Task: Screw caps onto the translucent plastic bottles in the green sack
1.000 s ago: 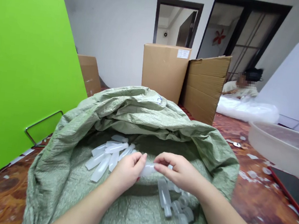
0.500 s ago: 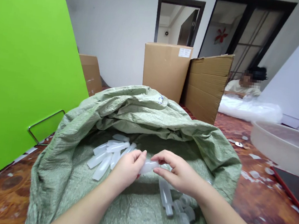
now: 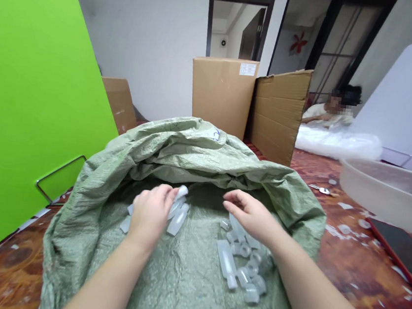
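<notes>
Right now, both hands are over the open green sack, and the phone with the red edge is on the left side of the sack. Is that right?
Not quite: the phone with the red edge is on the right side of the green sack, as the head view shows. The left hand and right hand are both over the open sack.

Tubes (image 3: 178,219) in sack (image 3: 177,280), box (image 3: 222,94) behind

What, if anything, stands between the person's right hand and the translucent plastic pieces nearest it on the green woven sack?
Nothing visible does. The right hand is at the far edge of the plastic pieces, hiding some; the sack's raised folds lie beyond, not between. Whether hand and pieces touch is unclear.
</notes>
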`<state>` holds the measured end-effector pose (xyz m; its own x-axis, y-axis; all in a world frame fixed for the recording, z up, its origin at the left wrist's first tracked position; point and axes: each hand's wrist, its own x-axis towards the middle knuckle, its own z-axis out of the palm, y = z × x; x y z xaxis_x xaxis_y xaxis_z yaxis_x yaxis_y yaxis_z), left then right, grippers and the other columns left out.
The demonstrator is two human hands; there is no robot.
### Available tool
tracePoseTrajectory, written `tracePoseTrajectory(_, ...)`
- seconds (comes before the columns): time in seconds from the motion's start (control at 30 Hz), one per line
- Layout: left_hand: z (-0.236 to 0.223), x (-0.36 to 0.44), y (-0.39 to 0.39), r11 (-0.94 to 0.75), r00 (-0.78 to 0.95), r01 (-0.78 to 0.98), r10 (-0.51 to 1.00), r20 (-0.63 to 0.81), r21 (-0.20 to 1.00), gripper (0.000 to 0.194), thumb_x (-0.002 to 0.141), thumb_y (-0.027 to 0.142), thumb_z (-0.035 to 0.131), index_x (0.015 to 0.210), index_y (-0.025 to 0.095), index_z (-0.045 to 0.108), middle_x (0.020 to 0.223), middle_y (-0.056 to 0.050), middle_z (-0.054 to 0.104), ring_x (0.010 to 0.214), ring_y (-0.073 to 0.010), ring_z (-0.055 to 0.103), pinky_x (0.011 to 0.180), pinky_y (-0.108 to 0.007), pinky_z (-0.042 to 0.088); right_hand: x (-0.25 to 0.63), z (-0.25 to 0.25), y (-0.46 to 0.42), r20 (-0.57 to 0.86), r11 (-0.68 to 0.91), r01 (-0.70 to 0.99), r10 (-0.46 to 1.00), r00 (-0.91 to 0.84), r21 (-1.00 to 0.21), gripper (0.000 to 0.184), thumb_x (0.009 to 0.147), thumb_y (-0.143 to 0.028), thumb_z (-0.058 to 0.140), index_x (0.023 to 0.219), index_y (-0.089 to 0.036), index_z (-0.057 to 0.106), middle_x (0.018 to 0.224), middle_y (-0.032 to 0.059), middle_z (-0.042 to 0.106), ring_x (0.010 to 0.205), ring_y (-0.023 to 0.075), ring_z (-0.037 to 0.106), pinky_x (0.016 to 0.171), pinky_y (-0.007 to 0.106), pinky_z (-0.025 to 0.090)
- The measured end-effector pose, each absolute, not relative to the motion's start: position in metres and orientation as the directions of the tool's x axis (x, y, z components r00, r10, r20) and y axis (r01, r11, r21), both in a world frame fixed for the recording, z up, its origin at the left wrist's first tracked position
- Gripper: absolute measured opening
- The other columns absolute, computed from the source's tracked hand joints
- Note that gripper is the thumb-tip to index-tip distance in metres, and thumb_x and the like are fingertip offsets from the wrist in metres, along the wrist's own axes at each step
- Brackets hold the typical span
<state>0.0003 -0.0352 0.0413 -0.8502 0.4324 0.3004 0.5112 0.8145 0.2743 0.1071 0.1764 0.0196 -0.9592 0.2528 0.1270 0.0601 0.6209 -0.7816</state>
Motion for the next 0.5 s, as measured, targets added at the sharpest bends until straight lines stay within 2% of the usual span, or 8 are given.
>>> tracePoseTrajectory(0.1,0.039,-0.012,-0.040,0.917,-0.885,0.373,0.306,0.352,0.141,0.040,0.087,0.050,0.031,0.102,0.022,0.056,0.096,-0.007,0.059,0.087,-0.0272,0.049,0.073,-0.037,0.030,0.113,0.026,0.198,-0.035,0.776,0.213,0.240,-0.970,-0.593,0.012,0.076,-0.026,0.049,0.078,-0.019,0.059,0.082,0.0035,0.059,0.073,0.0161,0.053,0.067,0.031,0.042)
tracePoseTrajectory(0.17,0.034,-0.016,-0.039,0.944,-0.882,0.314,0.252,0.397,0.098,0.041,0.085,0.047,0.039,0.110,0.019,0.054,0.104,-0.011,0.056,0.095,-0.0307,0.047,0.077,-0.041,0.031,0.115,0.026,0.201,-0.023,0.826,0.142,0.155,-0.988,-0.545,0.013,0.076,-0.025,0.050,0.081,-0.019,0.061,0.087,0.0046,0.058,0.080,0.0169,0.053,0.074,0.032,0.041)
tracePoseTrajectory(0.23,0.030,-0.013,-0.035,0.933,-0.840,0.345,0.258,0.477,0.103,0.041,0.083,0.042,0.044,0.115,0.017,0.052,0.111,-0.013,0.052,0.102,-0.0321,0.043,0.082,-0.044,0.031,0.115,0.023,0.194,0.027,0.861,0.051,0.075,-0.997,-0.505,0.021,0.077,-0.032,0.052,0.090,-0.019,0.063,0.094,0.0067,0.057,0.093,0.0204,0.049,0.084,0.034,0.039)
tracePoseTrajectory(0.3,0.030,-0.003,-0.030,0.821,-0.760,0.548,0.407,0.507,0.163,0.035,0.084,0.035,0.044,0.112,0.017,0.053,0.111,-0.012,0.052,0.103,-0.0278,0.044,0.086,-0.041,0.032,0.112,0.017,0.182,0.045,0.914,0.034,0.058,-0.997,-0.405,0.029,0.075,-0.039,0.055,0.093,-0.018,0.064,0.098,0.0096,0.056,0.100,0.0256,0.044,0.088,0.039,0.036)
tracePoseTrajectory(0.37,0.031,0.014,-0.025,0.536,-0.598,0.800,0.687,0.412,0.268,0.025,0.084,0.024,0.041,0.104,0.019,0.056,0.103,-0.007,0.056,0.097,-0.0202,0.048,0.085,-0.035,0.035,0.108,0.010,0.170,0.055,0.958,0.046,0.064,-0.996,-0.284,0.026,0.072,-0.036,0.059,0.087,-0.017,0.066,0.097,0.0114,0.056,0.098,0.0281,0.043,0.085,0.041,0.036)
tracePoseTrajectory(0.4,0.032,0.025,-0.022,0.369,-0.475,0.867,0.816,0.331,0.333,0.024,0.082,0.018,0.041,0.099,0.019,0.057,0.098,-0.005,0.057,0.092,-0.0171,0.049,0.084,-0.031,0.037,0.106,0.008,0.166,0.063,0.970,0.046,0.063,-0.996,-0.239,0.022,0.071,-0.032,0.059,0.084,-0.016,0.067,0.096,0.0116,0.056,0.096,0.0281,0.044,0.084,0.041,0.036)
tracePoseTrajectory(0.43,0.032,0.037,-0.020,0.230,-0.344,0.888,0.907,0.242,0.398,0.025,0.079,0.013,0.041,0.096,0.020,0.058,0.096,-0.003,0.057,0.090,-0.0152,0.049,0.082,-0.029,0.038,0.104,0.007,0.163,0.069,0.976,0.042,0.058,-0.996,-0.215,0.018,0.071,-0.028,0.059,0.081,-0.016,0.067,0.094,0.0115,0.057,0.095,0.0276,0.044,0.082,0.040,0.036)
tracePoseTrajectory(0.5,0.030,0.057,-0.015,0.103,-0.170,0.880,0.980,0.105,0.464,0.031,0.073,0.009,0.044,0.096,0.023,0.059,0.100,-0.002,0.055,0.093,-0.0153,0.048,0.085,-0.028,0.038,0.103,0.008,0.161,0.079,0.967,0.036,0.057,-0.995,-0.251,0.016,0.072,-0.024,0.056,0.084,-0.016,0.064,0.091,0.0102,0.059,0.092,0.0256,0.046,0.080,0.038,0.036)
